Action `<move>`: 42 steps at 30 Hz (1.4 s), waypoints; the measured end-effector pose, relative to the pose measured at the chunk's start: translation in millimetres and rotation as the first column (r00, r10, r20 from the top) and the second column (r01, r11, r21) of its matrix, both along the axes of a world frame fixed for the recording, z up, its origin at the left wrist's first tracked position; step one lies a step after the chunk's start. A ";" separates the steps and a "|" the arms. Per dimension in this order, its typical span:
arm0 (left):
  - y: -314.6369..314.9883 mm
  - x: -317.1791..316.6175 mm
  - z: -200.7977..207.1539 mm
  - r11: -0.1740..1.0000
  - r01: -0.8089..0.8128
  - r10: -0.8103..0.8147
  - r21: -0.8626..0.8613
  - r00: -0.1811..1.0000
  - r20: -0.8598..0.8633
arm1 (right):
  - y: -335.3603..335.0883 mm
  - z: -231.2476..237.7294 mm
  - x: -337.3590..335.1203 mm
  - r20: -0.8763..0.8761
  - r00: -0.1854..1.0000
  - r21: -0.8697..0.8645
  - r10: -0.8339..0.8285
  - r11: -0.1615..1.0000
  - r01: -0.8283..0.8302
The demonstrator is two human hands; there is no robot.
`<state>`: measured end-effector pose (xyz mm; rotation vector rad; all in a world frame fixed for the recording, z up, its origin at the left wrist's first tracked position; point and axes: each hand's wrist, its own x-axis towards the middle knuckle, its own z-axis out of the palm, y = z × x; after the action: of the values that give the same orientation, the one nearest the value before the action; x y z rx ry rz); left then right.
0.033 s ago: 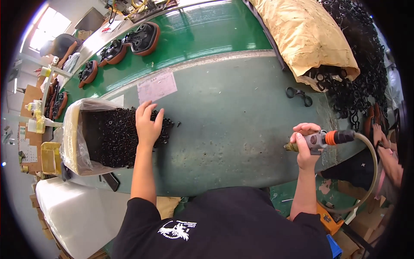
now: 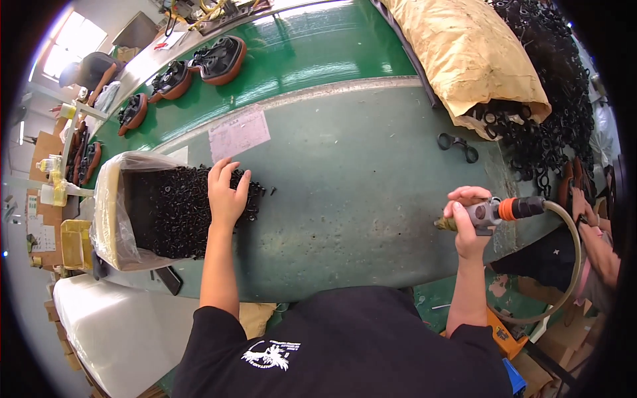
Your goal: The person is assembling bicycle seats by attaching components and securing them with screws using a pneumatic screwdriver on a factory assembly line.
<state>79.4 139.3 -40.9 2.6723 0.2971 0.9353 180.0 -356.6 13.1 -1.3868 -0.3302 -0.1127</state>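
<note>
While neither hand shows a clear shift since the preceding frame, the work stands at the same stage; the left hand (image 2: pixel 227 194), fingers loosely parted and nothing visible between them, lies over the small black screws (image 2: pixel 179 215) at the right side of the lined bin (image 2: pixel 106 219); the right hand (image 2: pixel 469 232) grasps the hose-fed tool (image 2: pixel 484 213) well right of the bin; the black two-ring part (image 2: pixel 458 147) lies untouched, also well right of it.

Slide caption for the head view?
Left hand at a pile of small black screws, right hand gripping a hose-fed tool at a green worktop.
</note>
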 end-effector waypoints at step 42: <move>-70.3 -52.5 -20.7 0.990 0.142 -0.142 -0.019 0.967 -0.213 | 91.0 -24.2 -33.2 0.186 0.969 -0.101 0.160 0.985 -0.143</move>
<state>26.9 69.0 -61.6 2.7516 0.1495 0.6044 146.8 -265.6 -11.1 -1.4345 -0.6092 -0.1083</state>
